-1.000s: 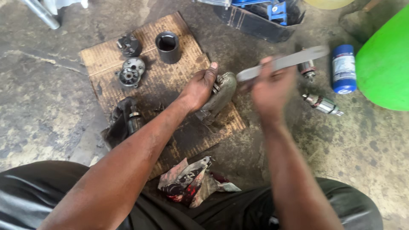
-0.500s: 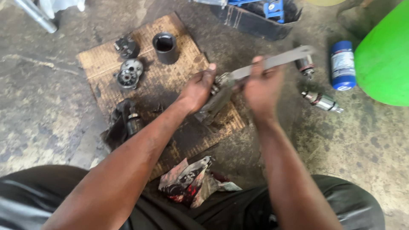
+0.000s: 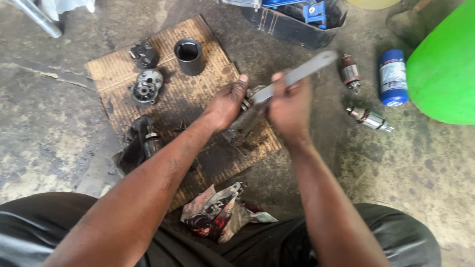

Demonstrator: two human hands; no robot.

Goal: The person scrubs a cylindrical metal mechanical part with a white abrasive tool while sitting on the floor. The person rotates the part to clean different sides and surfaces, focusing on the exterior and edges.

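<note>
While left hand (image 3: 228, 103) gripped the metal housing (image 3: 243, 123) steady | right hand (image 3: 289, 106) clasped flat wrench (image 3: 302, 71) (levering) | cardboard's (image 3: 198, 79) right edge.

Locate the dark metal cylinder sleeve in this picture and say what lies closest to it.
In the head view the dark cylinder sleeve stands upright on the cardboard sheet, upper left of centre, with the round metal end cap just below-left.

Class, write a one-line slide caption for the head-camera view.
Left hand steadies a grimy metal part on cardboard while the right hand works a flat grey wrench on it.
</note>
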